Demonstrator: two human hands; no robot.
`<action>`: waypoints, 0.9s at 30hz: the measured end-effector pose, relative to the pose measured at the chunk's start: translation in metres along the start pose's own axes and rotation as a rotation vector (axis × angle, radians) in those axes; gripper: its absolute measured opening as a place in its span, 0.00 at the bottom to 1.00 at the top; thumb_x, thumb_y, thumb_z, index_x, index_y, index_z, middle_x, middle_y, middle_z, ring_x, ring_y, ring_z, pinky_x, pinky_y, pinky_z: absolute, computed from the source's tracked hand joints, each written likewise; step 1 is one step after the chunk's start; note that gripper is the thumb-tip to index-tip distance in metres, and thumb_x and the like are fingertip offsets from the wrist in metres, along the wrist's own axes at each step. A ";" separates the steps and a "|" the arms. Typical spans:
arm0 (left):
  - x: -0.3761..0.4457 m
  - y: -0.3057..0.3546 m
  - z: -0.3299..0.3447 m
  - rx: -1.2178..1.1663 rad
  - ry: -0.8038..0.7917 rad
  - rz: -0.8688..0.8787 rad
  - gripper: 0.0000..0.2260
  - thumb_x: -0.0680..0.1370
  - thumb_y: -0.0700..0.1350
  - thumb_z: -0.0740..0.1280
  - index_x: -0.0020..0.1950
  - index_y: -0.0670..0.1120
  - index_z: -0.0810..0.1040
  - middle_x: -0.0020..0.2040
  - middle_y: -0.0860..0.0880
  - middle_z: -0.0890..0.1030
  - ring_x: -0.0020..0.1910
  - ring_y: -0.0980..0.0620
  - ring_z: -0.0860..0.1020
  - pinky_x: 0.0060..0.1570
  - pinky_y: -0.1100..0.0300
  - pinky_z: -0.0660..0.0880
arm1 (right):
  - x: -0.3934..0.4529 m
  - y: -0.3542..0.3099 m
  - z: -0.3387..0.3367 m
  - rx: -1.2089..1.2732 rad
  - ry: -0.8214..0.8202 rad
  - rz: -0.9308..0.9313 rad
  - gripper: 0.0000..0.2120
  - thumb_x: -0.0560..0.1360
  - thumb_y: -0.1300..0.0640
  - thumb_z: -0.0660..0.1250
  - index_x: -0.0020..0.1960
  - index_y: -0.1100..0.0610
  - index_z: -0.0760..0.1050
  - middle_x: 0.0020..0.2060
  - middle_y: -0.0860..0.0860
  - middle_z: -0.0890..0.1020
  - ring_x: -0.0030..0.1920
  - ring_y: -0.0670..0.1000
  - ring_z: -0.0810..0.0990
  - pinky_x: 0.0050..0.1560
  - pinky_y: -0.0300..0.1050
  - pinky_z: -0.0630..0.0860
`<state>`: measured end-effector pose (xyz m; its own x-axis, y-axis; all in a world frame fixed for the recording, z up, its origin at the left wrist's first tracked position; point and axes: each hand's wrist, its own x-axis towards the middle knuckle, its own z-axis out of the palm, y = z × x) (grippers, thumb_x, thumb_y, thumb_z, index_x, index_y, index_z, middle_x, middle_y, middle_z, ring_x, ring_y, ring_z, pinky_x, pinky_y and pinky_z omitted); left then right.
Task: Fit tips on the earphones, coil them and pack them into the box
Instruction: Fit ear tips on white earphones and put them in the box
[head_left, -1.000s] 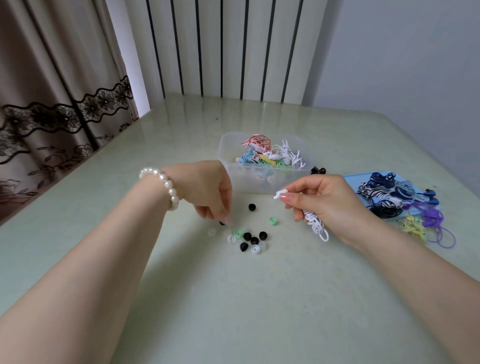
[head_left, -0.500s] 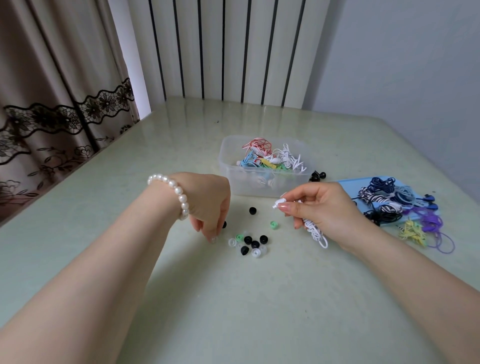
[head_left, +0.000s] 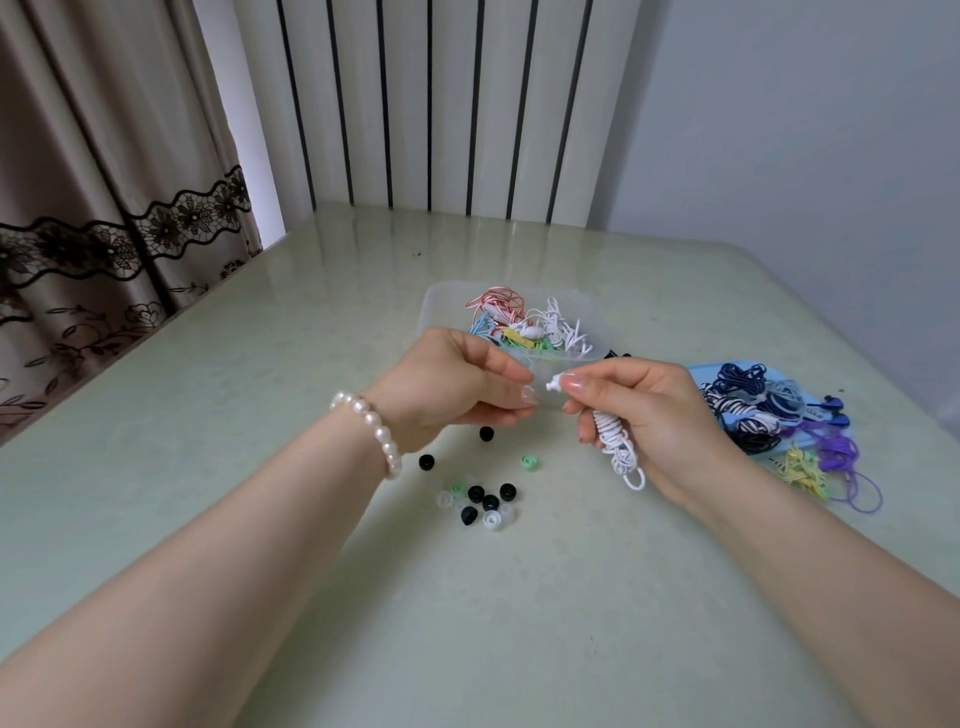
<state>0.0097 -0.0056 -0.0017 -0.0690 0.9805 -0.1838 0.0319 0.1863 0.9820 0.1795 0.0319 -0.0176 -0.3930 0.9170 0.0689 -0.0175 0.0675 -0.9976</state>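
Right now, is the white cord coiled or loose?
Coiled: the white cord hangs as a tight wound bundle from the right hand, one loop trailing below.

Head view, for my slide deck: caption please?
Left hand brings a tip to the white earphone held in the right hand.

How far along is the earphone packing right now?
Done: several coiled sets lie in the clear box. In hand: the right hand holds white earphones while the left hand brings something small, probably a tip, to the earbud. Left: the pile on the blue tray.
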 end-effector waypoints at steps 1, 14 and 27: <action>0.000 -0.001 0.002 -0.055 -0.013 -0.020 0.05 0.68 0.27 0.69 0.39 0.36 0.79 0.31 0.44 0.81 0.29 0.52 0.81 0.34 0.63 0.80 | 0.000 0.000 -0.001 0.014 0.013 0.003 0.04 0.63 0.60 0.71 0.37 0.60 0.80 0.26 0.53 0.80 0.22 0.48 0.73 0.24 0.35 0.69; -0.001 -0.002 0.009 -0.287 -0.068 -0.096 0.07 0.72 0.27 0.64 0.40 0.35 0.80 0.34 0.41 0.83 0.32 0.50 0.83 0.35 0.63 0.80 | 0.000 0.000 -0.001 -0.007 0.052 -0.032 0.03 0.67 0.66 0.70 0.36 0.60 0.80 0.26 0.52 0.81 0.22 0.49 0.74 0.24 0.35 0.69; -0.001 -0.004 0.009 -0.265 -0.063 -0.079 0.05 0.73 0.29 0.64 0.42 0.34 0.79 0.35 0.40 0.83 0.32 0.50 0.83 0.36 0.61 0.80 | 0.001 0.003 -0.002 -0.160 0.082 -0.076 0.01 0.67 0.65 0.72 0.37 0.61 0.81 0.31 0.60 0.80 0.22 0.48 0.75 0.25 0.36 0.70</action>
<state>0.0185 -0.0068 -0.0055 0.0014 0.9671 -0.2544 -0.2336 0.2477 0.9402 0.1808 0.0339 -0.0206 -0.3194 0.9354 0.1516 0.1042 0.1937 -0.9755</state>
